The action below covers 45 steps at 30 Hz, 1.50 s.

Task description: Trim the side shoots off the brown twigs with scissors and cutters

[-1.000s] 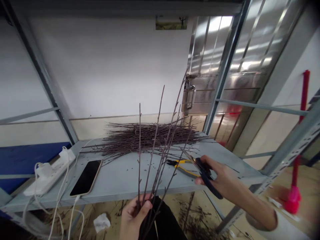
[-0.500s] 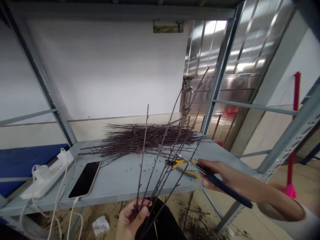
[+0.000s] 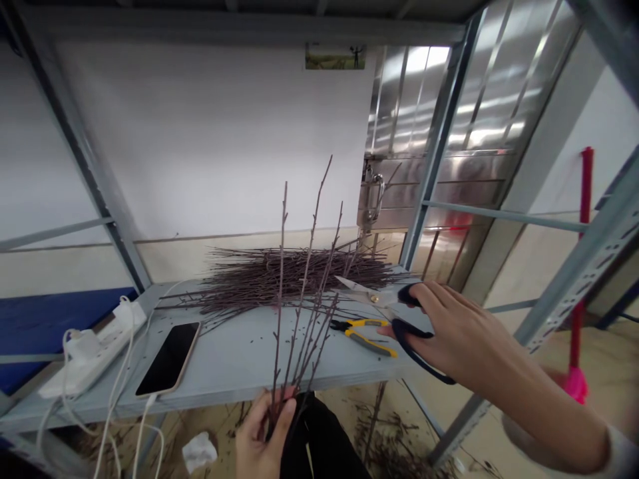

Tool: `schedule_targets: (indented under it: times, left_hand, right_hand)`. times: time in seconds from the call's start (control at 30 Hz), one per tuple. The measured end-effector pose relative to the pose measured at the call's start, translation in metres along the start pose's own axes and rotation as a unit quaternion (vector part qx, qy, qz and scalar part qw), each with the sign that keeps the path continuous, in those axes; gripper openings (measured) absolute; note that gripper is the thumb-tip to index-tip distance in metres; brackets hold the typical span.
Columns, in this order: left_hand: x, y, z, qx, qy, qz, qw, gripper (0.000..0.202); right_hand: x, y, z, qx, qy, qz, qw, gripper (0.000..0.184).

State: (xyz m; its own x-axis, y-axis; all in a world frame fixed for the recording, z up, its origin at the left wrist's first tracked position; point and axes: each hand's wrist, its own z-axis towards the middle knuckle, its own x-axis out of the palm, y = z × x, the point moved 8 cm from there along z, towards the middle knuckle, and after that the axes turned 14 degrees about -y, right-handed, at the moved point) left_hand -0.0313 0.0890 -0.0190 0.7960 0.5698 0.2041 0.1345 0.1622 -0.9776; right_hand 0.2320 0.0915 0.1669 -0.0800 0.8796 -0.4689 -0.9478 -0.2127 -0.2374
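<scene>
My left hand (image 3: 262, 436) is closed round the lower ends of a small bunch of thin dark twigs (image 3: 304, 299), which stand upright in front of the grey shelf (image 3: 234, 362). To the right, my right hand (image 3: 446, 329) grips dark-handled scissors (image 3: 379, 303). Their blades point left, close to the upper part of the twigs. A large pile of the same twigs (image 3: 294, 273) lies across the back of the shelf. Yellow-handled pliers (image 3: 364, 330) lie on the shelf just below the scissors.
A phone (image 3: 167, 359) lies on the shelf's left part, beside a white power strip (image 3: 90, 356) with cables hanging off the edge. Grey rack posts frame both sides. Twig cuttings litter the floor below. A red pole (image 3: 582, 266) stands at the right.
The longest twig tips are gone and the bunch now stands shorter and more upright. My right hand has lifted the scissors up and leftward near the twigs.
</scene>
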Motion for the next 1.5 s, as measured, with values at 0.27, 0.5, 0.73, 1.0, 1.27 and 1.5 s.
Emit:
schedule_targets:
  times: [0.27, 0.5, 0.73, 1.0, 1.27, 1.5]
  left_hand:
    - [-0.003, 0.000, 0.000, 0.020, -0.034, -0.001, 0.999, 0.042]
    - [-0.003, 0.003, -0.001, -0.007, -0.032, -0.005, 0.999, 0.045]
    - [-0.001, 0.000, -0.001, 0.004, -0.013, 0.002, 1.000, 0.041]
    - [-0.003, 0.001, 0.000, -0.022, -0.033, -0.028, 0.999, 0.042]
    - [-0.003, 0.012, 0.001, -0.089, -0.048, -0.089, 0.991, 0.044]
    - [0.004, 0.018, 0.005, -0.108, 0.000, -0.063, 0.992, 0.042]
  right_hand:
    - [0.008, 0.007, 0.006, -0.021, 0.029, -0.051, 0.998, 0.021]
    - [0.012, 0.004, 0.006, -0.006, 0.059, -0.025, 0.998, 0.020]
    - [0.018, -0.003, -0.003, 0.035, 0.092, -0.021, 0.995, 0.017]
    - [0.014, -0.015, -0.007, 0.085, 0.041, 0.002, 0.995, 0.035]
    - [0.026, -0.027, -0.020, 0.202, 0.086, 0.110, 0.969, 0.049]
    - [0.046, -0.014, -0.053, 0.291, 0.105, 0.225, 0.924, 0.043]
